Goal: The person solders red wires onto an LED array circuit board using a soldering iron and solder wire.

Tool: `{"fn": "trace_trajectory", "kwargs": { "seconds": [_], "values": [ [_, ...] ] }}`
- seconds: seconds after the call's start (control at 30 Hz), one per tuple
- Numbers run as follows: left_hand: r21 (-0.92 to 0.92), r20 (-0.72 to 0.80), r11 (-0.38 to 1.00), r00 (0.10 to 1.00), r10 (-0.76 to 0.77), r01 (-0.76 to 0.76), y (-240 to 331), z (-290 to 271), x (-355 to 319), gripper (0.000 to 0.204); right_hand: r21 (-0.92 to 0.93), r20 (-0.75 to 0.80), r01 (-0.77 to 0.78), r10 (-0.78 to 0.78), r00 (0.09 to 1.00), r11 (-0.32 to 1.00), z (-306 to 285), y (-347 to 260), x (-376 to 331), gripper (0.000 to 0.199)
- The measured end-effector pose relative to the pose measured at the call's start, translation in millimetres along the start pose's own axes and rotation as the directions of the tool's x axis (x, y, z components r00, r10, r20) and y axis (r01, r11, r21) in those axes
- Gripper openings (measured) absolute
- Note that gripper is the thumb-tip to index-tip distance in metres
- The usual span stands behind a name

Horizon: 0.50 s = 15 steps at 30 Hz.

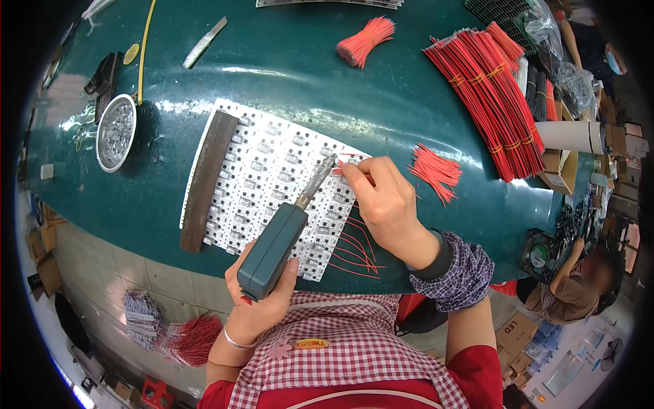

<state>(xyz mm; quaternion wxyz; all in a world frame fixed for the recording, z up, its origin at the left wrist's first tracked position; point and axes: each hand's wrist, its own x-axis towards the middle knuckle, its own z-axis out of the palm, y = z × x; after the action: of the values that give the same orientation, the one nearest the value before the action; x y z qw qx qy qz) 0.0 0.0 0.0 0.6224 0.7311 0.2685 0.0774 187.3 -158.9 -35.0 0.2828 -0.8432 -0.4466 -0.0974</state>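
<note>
Your left hand (264,310) wraps around green-bodied soldering tool (276,249), some fingers hidden behind it. Your right hand (390,204) pinches red wires (338,168); number hard to make out. Tool's tip near them, above white component sheet (270,178) lying on tabletop (286,82); contact unclear. Dark bar (210,184) hides strip along sheet's left side. Second sheet (330,3) cut off by top edge.

Electronics workshop, circuit board (271,176), wire bundles (485,102)
</note>
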Motion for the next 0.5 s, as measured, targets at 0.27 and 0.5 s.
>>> {"fn": "trace_trajectory", "kwargs": {
  "seconds": [0.27, 0.5],
  "values": [
    [0.04, -0.004, 0.992, 0.992, 0.123, -0.123, 1.5, -0.5, 3.0, 0.022, -0.004, -0.001, -0.002, 0.002, 1.0, 1.0, -0.6, -1.0, 1.1, 0.034],
    [0.063, 0.011, 0.988, 0.99, 0.138, -0.138, -0.2, -1.4, 4.1, 0.021, -0.025, 0.019, 0.057, -0.056, 0.998, 0.998, -0.2, 2.5, -0.4, 0.03]
  ]
}}
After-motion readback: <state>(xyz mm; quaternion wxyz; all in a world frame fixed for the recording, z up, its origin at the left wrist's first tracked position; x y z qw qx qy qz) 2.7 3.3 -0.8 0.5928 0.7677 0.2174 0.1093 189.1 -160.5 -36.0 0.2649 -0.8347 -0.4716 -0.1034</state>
